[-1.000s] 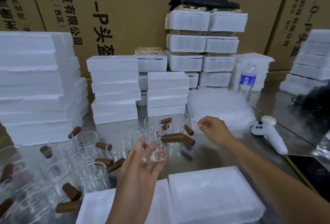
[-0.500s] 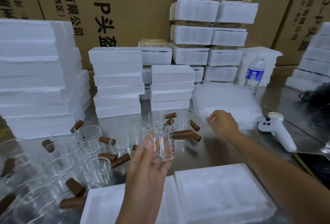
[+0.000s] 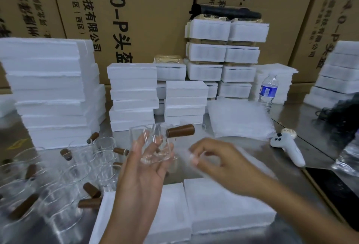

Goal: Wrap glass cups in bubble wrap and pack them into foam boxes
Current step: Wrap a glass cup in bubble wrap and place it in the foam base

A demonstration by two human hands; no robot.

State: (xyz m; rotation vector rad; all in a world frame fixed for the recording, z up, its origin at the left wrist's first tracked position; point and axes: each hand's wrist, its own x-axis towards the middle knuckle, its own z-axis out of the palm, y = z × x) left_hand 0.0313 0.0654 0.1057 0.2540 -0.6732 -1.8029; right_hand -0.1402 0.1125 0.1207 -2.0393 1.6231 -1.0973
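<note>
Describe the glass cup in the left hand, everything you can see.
The glass cup is clear, cylindrical, empty and unwrapped, with a brown wood-look handle jutting right from near its rim. It is tilted in mid-air over the metal table. The left hand curls its fingers round its base; the right hand, pinching a blurred bubble wrap sheet, is close beside it, contact unclear.

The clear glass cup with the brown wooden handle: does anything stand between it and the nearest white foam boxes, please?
Nothing visible. The left hand holds the clear glass cup up near the white foam boxes; the right hand pinches a translucent bubble wrap sheet beside it.
</note>
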